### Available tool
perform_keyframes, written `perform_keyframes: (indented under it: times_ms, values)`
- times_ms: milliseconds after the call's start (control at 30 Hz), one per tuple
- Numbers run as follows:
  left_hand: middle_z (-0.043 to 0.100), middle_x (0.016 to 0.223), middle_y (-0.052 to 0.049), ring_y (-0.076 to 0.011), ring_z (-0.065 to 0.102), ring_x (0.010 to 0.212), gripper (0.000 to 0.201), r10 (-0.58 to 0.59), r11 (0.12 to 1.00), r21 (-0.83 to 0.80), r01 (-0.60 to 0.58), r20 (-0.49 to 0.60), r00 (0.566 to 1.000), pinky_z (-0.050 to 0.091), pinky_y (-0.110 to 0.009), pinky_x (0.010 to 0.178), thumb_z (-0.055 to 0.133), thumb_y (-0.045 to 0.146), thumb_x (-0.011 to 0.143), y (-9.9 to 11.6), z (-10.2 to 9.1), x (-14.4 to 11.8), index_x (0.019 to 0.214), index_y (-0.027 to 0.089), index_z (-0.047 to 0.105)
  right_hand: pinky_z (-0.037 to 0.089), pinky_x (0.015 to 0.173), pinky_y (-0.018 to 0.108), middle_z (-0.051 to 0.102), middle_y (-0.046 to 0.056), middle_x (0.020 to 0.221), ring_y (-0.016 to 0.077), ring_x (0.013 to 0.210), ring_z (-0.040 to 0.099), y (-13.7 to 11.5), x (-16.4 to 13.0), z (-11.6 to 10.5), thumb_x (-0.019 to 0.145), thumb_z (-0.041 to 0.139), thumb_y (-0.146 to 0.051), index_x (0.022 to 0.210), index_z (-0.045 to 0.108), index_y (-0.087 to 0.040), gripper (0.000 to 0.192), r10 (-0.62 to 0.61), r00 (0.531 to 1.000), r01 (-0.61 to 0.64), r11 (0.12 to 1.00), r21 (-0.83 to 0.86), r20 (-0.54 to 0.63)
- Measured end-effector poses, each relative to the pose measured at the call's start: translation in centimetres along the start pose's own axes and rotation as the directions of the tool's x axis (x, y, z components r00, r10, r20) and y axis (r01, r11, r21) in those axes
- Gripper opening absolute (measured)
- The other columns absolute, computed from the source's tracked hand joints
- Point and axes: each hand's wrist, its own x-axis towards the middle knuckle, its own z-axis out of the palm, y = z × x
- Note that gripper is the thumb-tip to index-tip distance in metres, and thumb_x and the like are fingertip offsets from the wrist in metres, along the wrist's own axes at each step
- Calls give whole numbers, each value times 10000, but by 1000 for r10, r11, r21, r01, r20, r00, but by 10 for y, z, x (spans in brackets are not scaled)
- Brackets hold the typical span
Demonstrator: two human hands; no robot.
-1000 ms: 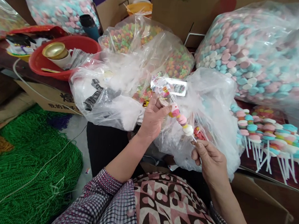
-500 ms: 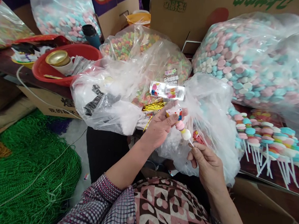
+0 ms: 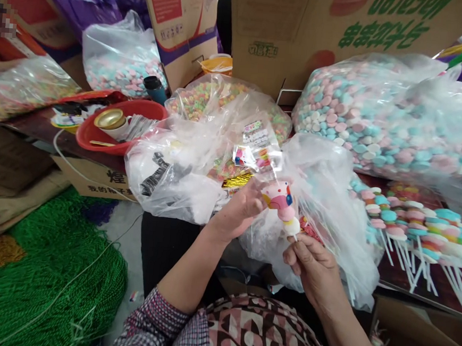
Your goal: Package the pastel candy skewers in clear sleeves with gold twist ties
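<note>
A marshmallow skewer (image 3: 287,215) on a white stick stands tilted in front of me, with a clear printed bag (image 3: 278,194) over its upper part. Pink and white candies show at its lower end. My right hand (image 3: 314,262) pinches the stick just under the lowest white marshmallow. Beside the bag's left edge is my left hand (image 3: 239,211), thumb and fingers apart; I see nothing held in it. Behind lie more flat printed bags (image 3: 256,156) and a bundle of gold twist ties (image 3: 237,180).
Finished-looking marshmallow skewers (image 3: 422,225) lie piled at right, sticks toward me. A big sack of pastel marshmallows (image 3: 379,120) stands behind them. To the left are a red basin (image 3: 88,135), a plastic bag with black ties (image 3: 169,189) and green stringy material (image 3: 59,266) on the floor.
My left hand has let go of the bagged upper end and moved slightly left. My right hand still pinches the stick, now closer to the candies. The camera view has tilted up.
</note>
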Motion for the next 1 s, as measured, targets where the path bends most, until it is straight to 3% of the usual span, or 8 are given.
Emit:
perform_keyframes:
  times_ms: [100,200,300,400,500,667,800,1000]
  values:
    - [695,1233,-91,-307,603,1230,602,51,998,-44,-52,-37,998,474,-433,1021,723,661,716,11,7,5,1162,259,680,307,409,225,604,-17,527,89,428,459,2,-2,-4,777,782,-461,874,748,-215,267,-2,1000,2,999,-43,9]
    - [743,953,-54,-245,692,1031,436,60,994,-78,-73,-150,987,506,-400,966,720,540,795,15,19,9,1105,236,694,316,412,228,589,-24,523,98,441,478,6,-4,-9,802,754,-475,899,734,-211,281,-8,1000,7,993,-117,-9]
    - [670,730,-5,-185,707,844,255,35,994,-92,-63,-274,961,541,-331,839,724,360,829,8,27,9,1024,197,707,345,446,233,472,-70,446,84,416,414,8,-7,-13,853,693,-502,922,708,-206,304,5,1000,-7,987,-161,-11]
    - [625,706,3,-186,705,812,188,34,990,-120,-76,-318,948,523,-264,642,715,331,827,-2,30,7,952,193,693,380,495,242,339,-114,402,63,390,309,7,-10,-15,893,644,-512,904,672,-202,312,52,998,-49,987,-156,18]
    - [601,703,7,-193,703,788,195,34,986,-143,-83,-312,949,479,-235,541,725,355,814,-7,29,7,916,199,670,394,510,244,302,-127,390,50,373,245,2,-14,-11,900,640,-501,848,642,-201,305,141,984,-136,989,-50,110]
    - [566,675,11,-178,683,737,283,-47,982,-187,-8,-284,958,351,-200,453,739,440,794,-10,32,5,918,207,638,370,470,238,277,-131,375,41,354,189,-5,-16,-2,870,674,-491,763,619,-194,321,306,899,-353,930,105,314]
    - [600,703,6,-157,670,737,320,-52,989,-148,8,-295,954,448,-247,612,754,461,783,-19,34,1,910,194,633,334,460,220,377,-104,384,44,361,275,-3,-14,2,840,701,-515,811,650,-190,330,289,943,-306,948,85,166]
    - [667,797,-11,-151,669,806,264,-64,989,-144,25,-272,960,506,-323,843,725,433,824,-30,32,-2,922,198,656,281,439,213,605,-25,545,66,444,427,7,-9,2,761,780,-489,914,707,-193,341,134,991,-134,991,-18,-29]
